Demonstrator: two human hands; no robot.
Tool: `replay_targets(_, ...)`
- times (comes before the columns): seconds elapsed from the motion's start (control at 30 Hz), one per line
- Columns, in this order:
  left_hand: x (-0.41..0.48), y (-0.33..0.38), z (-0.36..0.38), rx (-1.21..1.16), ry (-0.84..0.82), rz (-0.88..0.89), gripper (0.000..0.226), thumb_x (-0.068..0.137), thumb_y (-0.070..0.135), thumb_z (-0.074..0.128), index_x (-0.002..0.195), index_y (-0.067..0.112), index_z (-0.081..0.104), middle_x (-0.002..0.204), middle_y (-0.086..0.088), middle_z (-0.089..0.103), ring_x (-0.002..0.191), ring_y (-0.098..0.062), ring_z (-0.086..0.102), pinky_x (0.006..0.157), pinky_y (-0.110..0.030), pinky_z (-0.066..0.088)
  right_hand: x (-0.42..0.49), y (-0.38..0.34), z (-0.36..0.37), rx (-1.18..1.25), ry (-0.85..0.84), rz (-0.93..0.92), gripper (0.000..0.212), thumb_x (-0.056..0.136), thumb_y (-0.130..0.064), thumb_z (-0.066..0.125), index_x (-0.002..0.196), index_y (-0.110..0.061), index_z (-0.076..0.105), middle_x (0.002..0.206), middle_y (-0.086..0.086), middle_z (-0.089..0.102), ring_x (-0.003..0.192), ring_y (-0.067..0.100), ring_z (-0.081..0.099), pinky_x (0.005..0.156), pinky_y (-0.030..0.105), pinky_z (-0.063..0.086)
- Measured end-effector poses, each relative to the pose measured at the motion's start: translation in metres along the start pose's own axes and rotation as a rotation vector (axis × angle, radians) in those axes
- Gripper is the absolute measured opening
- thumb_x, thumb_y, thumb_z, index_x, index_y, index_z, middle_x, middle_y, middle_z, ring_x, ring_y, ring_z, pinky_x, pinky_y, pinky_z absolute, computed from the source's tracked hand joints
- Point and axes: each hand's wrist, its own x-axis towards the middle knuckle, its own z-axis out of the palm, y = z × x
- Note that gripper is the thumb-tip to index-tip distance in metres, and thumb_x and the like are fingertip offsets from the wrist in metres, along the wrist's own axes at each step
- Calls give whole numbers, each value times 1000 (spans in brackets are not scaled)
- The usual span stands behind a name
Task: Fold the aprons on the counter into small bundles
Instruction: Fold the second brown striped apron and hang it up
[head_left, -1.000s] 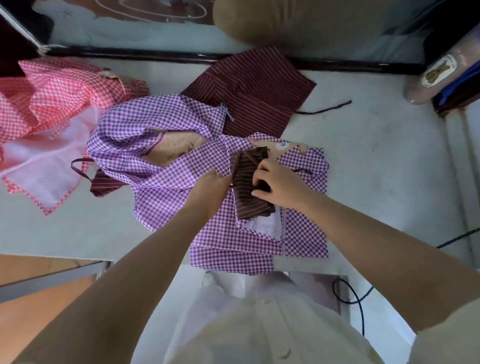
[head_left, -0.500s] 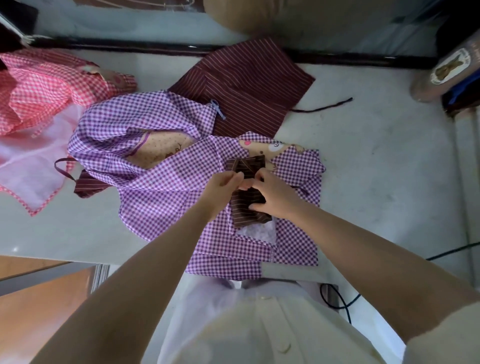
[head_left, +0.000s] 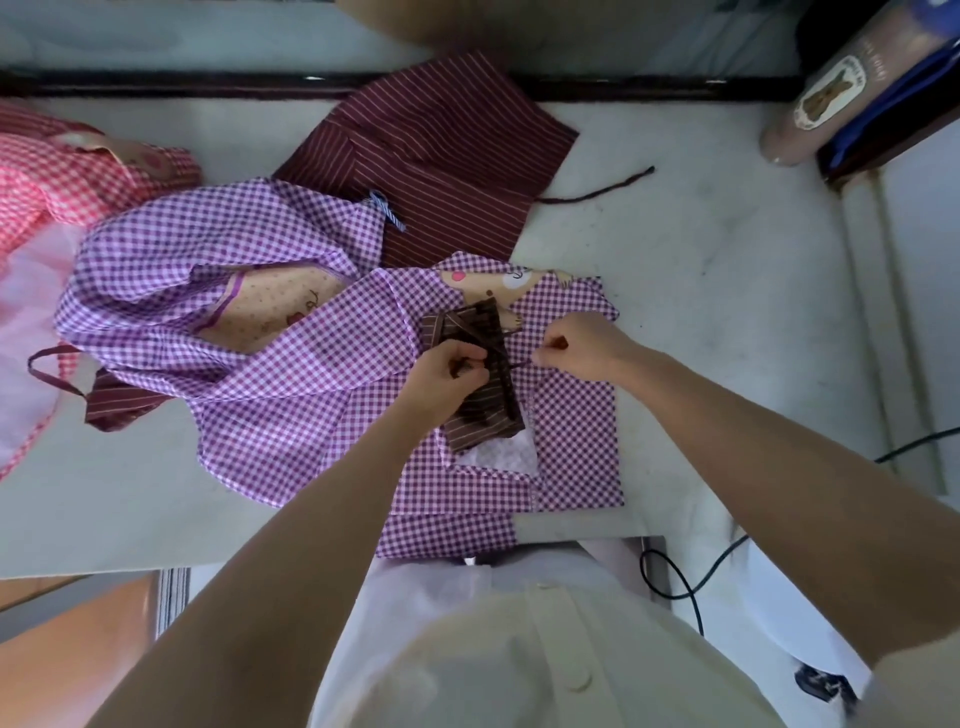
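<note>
The small brown striped bundle (head_left: 480, 413) is lying on top of the purple checked apron (head_left: 291, 364), towards the front of the tabletop (head_left: 717, 291). The left hand (head_left: 444, 379) is resting on the bundle, its fingers curling round the dark tie (head_left: 475, 336). The right hand (head_left: 584, 345) is pinching the tie's thin end just right of the bundle. A maroon striped apron (head_left: 441, 156) is lying spread behind, and a pink checked apron (head_left: 67, 171) is sitting at far left

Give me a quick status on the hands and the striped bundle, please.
Left hand grips striped bundle. Right hand pinches its tie. Bundle on purple checked apron; nothing in the way.
</note>
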Motion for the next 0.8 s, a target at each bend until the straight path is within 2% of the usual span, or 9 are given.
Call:
replay_targets(0.1,0,0,3,94,80,27,16,96,11,55,104,18,67,98,1,69,89,-12,64,80,-24,51,-4,-20,-9,100,-14,-99,32,95,-33,59,69,-16,54,64,-1,48,58,13,45,61,30,35)
replay_targets(0.17,1,2,3,108,133,36,18,96,6,51,97,18,65,90,3,71,83,-10,66,80,-26,53,-5,-39,-8,98,-19,-193,29,96,-32,59,71,-17,57,68,1,53,61,13,49,61,31,37)
replay_targets(0.27,4,5,0,85,161,7,6,96,14,56,102,16,57,80,8,70,76,-5,67,68,-20,51,3,-59,-2,57,2,-286,24,94,-32,61,81,-12,67,83,5,59,77,21,58,70,38,45)
replay_targets(0.33,4,4,-2,77,155,-5,10,96,18,58,105,16,56,77,10,69,75,-5,66,64,-21,48,9,-66,4,81,19,-300,23,92,-30,64,83,-10,71,89,6,61,82,22,59,75,38,47)
replay_targets(0.47,2,0,-5,100,98,43,10,87,16,66,97,13,68,80,2,70,81,-17,67,75,-35,54,14,-69,15,176,79,-266,20,93,-27,64,88,-9,73,93,5,64,87,19,60,82,37,49)
replay_targets(0.53,2,0,-6,55,82,12,15,84,18,71,98,13,70,84,0,73,84,-17,69,81,-36,57,15,-70,19,216,87,-243,19,93,-28,64,92,-11,73,97,2,60,91,16,58,85,34,48)
replay_targets(0.6,3,0,-7,-4,85,-7,7,86,14,69,92,16,71,81,0,73,83,-16,70,85,-36,57,15,-68,22,253,82,-225,15,92,-26,63,96,-14,71,103,-2,56,94,12,55,86,28,45)
replay_targets(0.7,3,3,-8,-68,89,-8,8,88,11,68,85,17,72,74,5,73,76,-12,70,87,-36,57,10,-62,25,399,97,-190,14,90,-16,61,104,-16,64,102,-5,60,83,4,56,76,22,46)
replay_targets(0.8,1,3,-9,-133,80,-25,10,91,12,65,85,17,72,75,5,73,77,-13,70,90,-38,56,4,-54,27,372,96,-173,19,89,-14,64,108,-17,62,98,-6,63,72,-2,54,67,17,43)
